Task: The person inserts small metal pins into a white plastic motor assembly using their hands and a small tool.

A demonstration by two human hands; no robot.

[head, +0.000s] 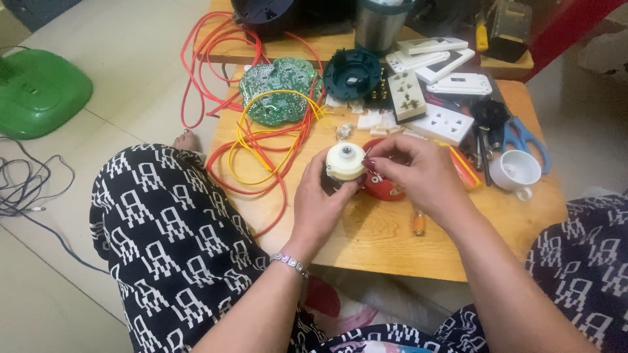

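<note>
Both hands on a small cream motor

The left hand (320, 202) grips the round cream motor (345, 161) from below; the right hand (418, 171) pinches its edge with its fingertips. A red lid (383, 189) lies under the right hand on the bench (379, 242), a green circuit board (278, 88) beyond the left

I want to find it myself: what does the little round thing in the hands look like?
Look at the low wooden table, near its middle, where the left hand and right hand meet. Between the fingers sits a small cream round part with a grey hub. Unlike the green circuit board behind it, it is pale, smooth and held up.
</note>
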